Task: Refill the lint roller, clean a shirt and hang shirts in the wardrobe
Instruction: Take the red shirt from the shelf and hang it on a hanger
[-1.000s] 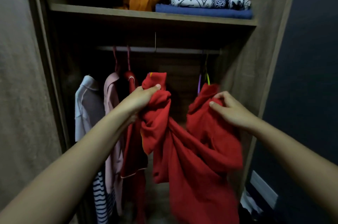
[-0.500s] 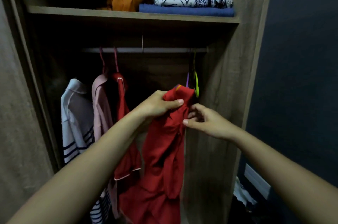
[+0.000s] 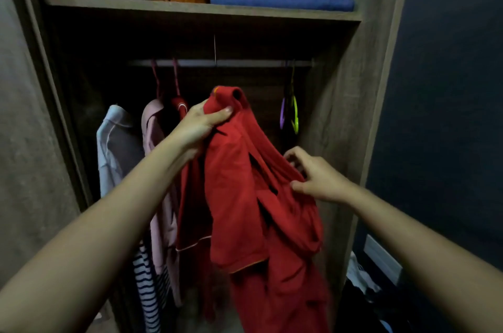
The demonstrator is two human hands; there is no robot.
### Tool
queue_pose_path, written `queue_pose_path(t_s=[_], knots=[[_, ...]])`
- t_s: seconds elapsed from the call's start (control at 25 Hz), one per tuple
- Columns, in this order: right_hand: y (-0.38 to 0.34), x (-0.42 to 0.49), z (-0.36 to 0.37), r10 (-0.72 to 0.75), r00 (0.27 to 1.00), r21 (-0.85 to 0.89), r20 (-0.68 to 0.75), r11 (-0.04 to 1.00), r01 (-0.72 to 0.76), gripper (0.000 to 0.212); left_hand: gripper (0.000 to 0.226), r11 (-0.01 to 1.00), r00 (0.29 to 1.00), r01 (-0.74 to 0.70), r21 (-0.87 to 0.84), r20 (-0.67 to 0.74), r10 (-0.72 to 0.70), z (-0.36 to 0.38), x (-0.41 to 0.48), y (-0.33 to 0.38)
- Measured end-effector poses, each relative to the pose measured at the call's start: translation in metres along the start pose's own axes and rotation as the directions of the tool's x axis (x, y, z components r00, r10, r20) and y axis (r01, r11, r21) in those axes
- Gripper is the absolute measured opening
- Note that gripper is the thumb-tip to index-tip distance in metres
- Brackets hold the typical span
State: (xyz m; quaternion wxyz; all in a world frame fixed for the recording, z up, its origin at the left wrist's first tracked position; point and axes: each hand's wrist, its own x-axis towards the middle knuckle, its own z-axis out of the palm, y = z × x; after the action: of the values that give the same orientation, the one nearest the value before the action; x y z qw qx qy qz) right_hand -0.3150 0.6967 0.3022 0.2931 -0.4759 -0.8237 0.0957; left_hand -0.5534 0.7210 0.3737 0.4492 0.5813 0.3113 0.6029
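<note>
A person stands at an open wardrobe (image 3: 340, 120), holding a red shirt (image 3: 239, 196) up in front of the hanging rail (image 3: 245, 63). The left hand (image 3: 201, 125) grips bunched cloth just under the collar; the right hand (image 3: 318, 177) pinches the shoulder edge lower down. The shirt looks light and soft — it sags and folds between the two grips, so it probably wants holding at the collar or both shoulders, not mid-body. Whether a hanger sits inside it is unclear. Spare hangers (image 3: 290, 115) hang at the rail's right end, other shirts (image 3: 119, 147) at its left.
</note>
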Motion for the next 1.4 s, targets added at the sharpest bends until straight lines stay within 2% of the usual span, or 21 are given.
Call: queue_pose_path(t_s=[0.12,0.24,0.32,0.4,0.44,0.52,0.56,0.6,0.68,0.76,0.84,0.92,1.0,1.16,1.24,1.4], knots=[[0.02,-0.006,-0.019,-0.051,0.998,0.039,0.025,0.998,0.05,0.044,0.013,1.0,0.999,0.009,0.026,-0.047,-0.007,-0.016,-0.001,-0.018],[0.024,-0.002,-0.047,-0.072,0.997,0.11,-0.038,0.991,0.075,0.043,0.014,0.965,1.0,0.001,0.262,0.027,-0.009,-0.033,0.0,-0.038],[0.025,0.005,-0.071,-0.021,0.998,0.02,-0.059,1.0,0.022,0.048,0.016,0.929,0.997,0.021,0.37,0.055,-0.045,-0.037,0.001,-0.044],[0.032,0.012,-0.079,0.022,0.997,-0.137,-0.073,0.99,-0.032,0.037,0.017,0.909,0.998,0.054,0.414,0.018,-0.068,-0.038,0.005,-0.05],[0.037,0.013,-0.077,0.048,0.998,-0.221,-0.05,0.974,-0.058,0.03,0.017,0.886,0.997,0.067,0.459,-0.005,-0.073,-0.037,0.007,-0.054],[0.045,0.012,-0.063,0.138,0.987,-0.351,0.086,0.931,-0.1,0.037,0.011,0.808,0.997,0.074,0.585,-0.053,-0.053,-0.038,0.013,-0.067],[0.048,0.01,-0.057,0.167,0.974,-0.374,0.155,0.922,-0.099,0.044,0.006,0.762,0.996,0.076,0.643,-0.083,-0.029,-0.038,0.015,-0.074],[0.049,0.01,-0.055,0.174,0.966,-0.374,0.191,0.923,-0.092,0.048,0.011,0.712,0.993,0.084,0.698,-0.118,-0.001,-0.037,0.014,-0.078],[0.049,0.014,-0.058,0.152,0.974,-0.354,0.17,0.931,-0.084,0.052,0.027,0.619,0.983,0.116,0.777,-0.179,0.041,-0.031,0.013,-0.082],[0.049,0.023,-0.063,0.166,0.981,-0.346,0.102,0.93,-0.121,0.057,0.032,0.589,0.978,0.139,0.797,-0.203,0.044,-0.026,0.016,-0.085],[0.049,0.034,-0.066,0.195,0.977,-0.369,0.08,0.917,-0.153,0.059,0.03,0.592,0.967,0.198,0.781,-0.255,0.013,-0.025,0.025,-0.091],[0.048,0.045,-0.067,0.211,0.972,-0.427,0.107,0.892,-0.146,0.06,0.03,0.636,0.943,0.271,0.722,-0.332,-0.025,-0.022,0.033,-0.095],[0.047,0.054,-0.066,0.213,0.969,-0.457,0.125,0.879,-0.135,0.058,0.035,0.67,0.935,0.293,0.682,-0.351,-0.051,-0.012,0.043,-0.097],[0.055,0.064,-0.069,0.253,0.958,-0.516,0.135,0.843,-0.149,0.055,0.035,0.731,0.958,0.237,0.639,-0.277,-0.068,0.028,0.075,-0.097],[0.06,0.065,-0.073,0.296,0.945,-0.549,0.141,0.817,-0.174,0.054,0.034,0.799,0.966,0.214,0.562,-0.241,-0.089,0.052,0.099,-0.092],[0.072,0.06,-0.079,0.359,0.926,-0.556,0.116,0.796,-0.239,0.056,0.061,0.864,0.975,0.207,0.459,-0.173,-0.142,0.089,0.15,-0.085]])
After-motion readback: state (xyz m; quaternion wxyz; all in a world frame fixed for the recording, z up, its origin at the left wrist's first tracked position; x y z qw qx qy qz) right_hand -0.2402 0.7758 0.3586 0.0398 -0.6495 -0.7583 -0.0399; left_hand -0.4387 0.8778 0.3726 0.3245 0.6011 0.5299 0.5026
